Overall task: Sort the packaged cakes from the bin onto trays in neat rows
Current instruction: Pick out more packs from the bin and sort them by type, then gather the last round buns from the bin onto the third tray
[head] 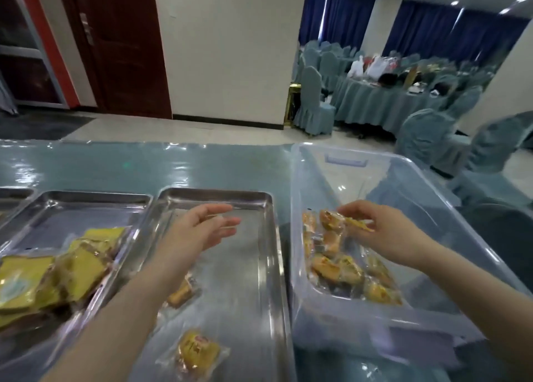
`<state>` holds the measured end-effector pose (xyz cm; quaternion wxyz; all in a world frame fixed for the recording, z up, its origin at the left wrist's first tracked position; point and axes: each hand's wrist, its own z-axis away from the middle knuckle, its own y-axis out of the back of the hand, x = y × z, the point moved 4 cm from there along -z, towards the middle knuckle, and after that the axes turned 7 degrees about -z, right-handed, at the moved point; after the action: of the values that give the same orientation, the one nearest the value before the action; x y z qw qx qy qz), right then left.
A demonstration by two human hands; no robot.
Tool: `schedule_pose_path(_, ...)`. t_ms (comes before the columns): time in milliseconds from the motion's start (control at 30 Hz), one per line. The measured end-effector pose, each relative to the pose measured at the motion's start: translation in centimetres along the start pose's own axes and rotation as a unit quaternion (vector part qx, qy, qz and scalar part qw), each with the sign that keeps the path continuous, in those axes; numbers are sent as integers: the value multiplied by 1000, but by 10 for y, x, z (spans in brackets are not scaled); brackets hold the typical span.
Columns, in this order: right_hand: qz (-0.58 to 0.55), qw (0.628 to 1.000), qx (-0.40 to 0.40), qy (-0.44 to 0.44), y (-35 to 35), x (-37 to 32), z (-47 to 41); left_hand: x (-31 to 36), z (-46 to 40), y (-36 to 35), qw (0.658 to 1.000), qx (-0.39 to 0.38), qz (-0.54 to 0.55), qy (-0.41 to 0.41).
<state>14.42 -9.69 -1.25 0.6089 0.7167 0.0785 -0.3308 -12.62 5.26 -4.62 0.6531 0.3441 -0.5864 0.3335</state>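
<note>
Nearest me, one wrapped cake (193,353) lies flat at the near end of the middle steel tray (261,266). A second wrapped cake (181,293) lies a little farther up the same tray, partly hidden under my left forearm. To the left, a neighbouring tray (86,200) holds a loose heap of yellow packets (57,269), overlapping one another.

My left hand (202,226) hovers over the far half of the middle tray, palm turned inward, fingers straight and spread, holding nothing.

To the right stands the clear plastic bin (375,321), its side just beside the tray's right edge. A pile of wrapped cakes (346,269) lies along the bin's left side. My right hand (375,223) reaches into the bin above that pile, fingers and thumb pinching the crinkled edge of one packet (357,223); motion blur keeps me from telling more of the grip.

All this sits on a table under a glossy blue-grey cover (144,165). Beyond it are a pale wall (230,50), a dark red door (124,44), and covered chairs (314,99) around a cluttered round table (383,99) before blue curtains (427,26).
</note>
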Motion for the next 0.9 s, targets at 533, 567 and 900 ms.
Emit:
schedule_pose_path(533, 352, 829, -433, -43, -57, 146, 9, 10, -55, -174, 797, -87, -575, -162)
schedule_pose_path(567, 359, 824, -436, -37, -68, 151, 10, 7, -57, -175, 768, -89, -612, -166)
schedule_pose_path(900, 420, 799, -419, 94, -101, 187, -18, -1, -54, -169, 787, -61, -590, -170)
